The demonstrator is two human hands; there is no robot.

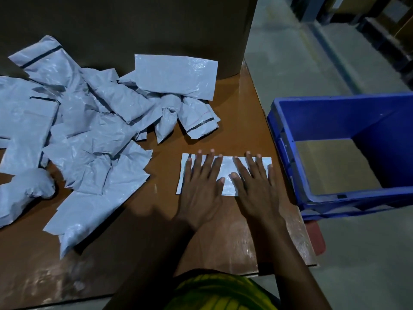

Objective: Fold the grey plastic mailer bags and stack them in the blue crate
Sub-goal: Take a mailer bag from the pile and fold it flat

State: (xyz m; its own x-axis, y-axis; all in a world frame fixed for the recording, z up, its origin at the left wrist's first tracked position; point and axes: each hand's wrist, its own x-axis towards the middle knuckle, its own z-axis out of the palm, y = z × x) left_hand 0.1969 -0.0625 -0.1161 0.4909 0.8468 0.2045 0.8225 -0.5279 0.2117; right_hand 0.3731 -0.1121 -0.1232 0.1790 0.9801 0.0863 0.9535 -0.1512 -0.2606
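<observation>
A person stands at a brown bench [234, 108] and looks down at it. Both hands lie flat on one folded grey mailer bag [226, 173]. The bag is a long, thin strip near the right side of the bench. It lies flat on the wood.

The left hand [202, 186] is spread wide, palm down, on the left half of the bag. Its fingers [209, 163] point away from the person and reach just past the far edge of the bag. The right hand [257, 186] is spread wide too, palm down, on the right half of the bag. The two thumbs come close together over the middle of the bag, but I cannot tell if they touch. Neither hand pinches anything; they only press down.

To the left is a big messy pile of grey mailer bags [85, 130]. Most are crumpled and some lie on top of others. One smoother bag [176, 74] rests at the back of the pile, leaning by a large brown cardboard box [134, 25].

The blue crate [335, 121] sits just beside the right edge of the bench, lower down, over the grey floor [368, 253]. I can see its bare bottom. The person wears a yellow-green top [221, 291].
</observation>
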